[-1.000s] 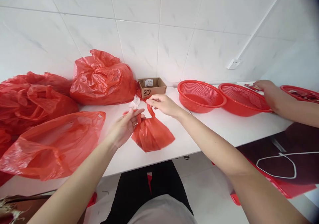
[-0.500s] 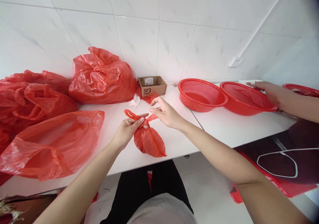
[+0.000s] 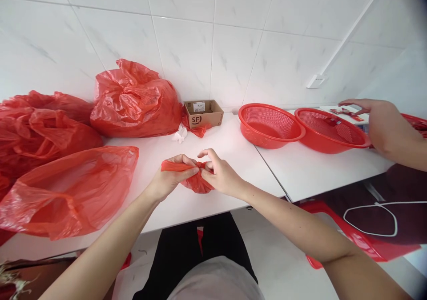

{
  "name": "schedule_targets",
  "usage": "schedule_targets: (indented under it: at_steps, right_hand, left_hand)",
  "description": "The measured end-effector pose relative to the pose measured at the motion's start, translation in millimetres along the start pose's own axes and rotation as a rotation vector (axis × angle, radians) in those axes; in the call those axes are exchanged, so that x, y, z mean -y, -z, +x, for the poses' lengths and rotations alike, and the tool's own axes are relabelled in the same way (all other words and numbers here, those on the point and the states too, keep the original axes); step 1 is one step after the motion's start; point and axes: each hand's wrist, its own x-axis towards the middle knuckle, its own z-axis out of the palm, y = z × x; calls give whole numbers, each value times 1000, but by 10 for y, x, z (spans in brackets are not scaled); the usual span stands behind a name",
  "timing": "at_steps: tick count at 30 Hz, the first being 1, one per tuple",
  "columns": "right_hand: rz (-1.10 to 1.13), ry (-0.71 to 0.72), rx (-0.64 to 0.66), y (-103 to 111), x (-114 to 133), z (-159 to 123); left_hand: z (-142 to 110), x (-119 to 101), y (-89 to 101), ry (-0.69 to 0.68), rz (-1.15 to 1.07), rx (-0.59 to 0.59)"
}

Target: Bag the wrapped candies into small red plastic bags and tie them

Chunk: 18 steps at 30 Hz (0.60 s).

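Observation:
Between my two hands is a small red plastic bag (image 3: 197,185), bunched at its top, its lower part bulging over the white table. My left hand (image 3: 174,175) pinches one strip of the bag between thumb and fingers. At the gathered neck, my right hand (image 3: 220,173) is closed with thumb and fingertips on the plastic, its index finger raised and bent. What the bag contains is hidden by the plastic and my fingers.
An open red plastic bag (image 3: 76,193) lies at left, before large filled red bags (image 3: 136,102). A small cardboard box (image 3: 204,113) and crumpled white tissue (image 3: 180,133) sit behind my hands. Red baskets (image 3: 271,126) stand at right, where a co-worker's hand (image 3: 363,106) reaches over the table.
My right hand has come down onto the bag's neck, and my left hand has regripped. The bag has been raised and tilted. The co-worker's hand has shifted over the table.

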Motion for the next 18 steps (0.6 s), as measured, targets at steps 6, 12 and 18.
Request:
schedule_targets:
  at_steps: [6,12,18]
  right_hand:
    - [-71,-31,20,-22,-93,48]
    - [-200,160,-66,-130,-96,-30]
    - [239,84,26,23,-167,88]
  left_hand:
    - [-24,47,-32,-309,416,-47]
    - [-7,221,-41,-499,628,-239]
    - [-41,190,-41,-581,594,-314]
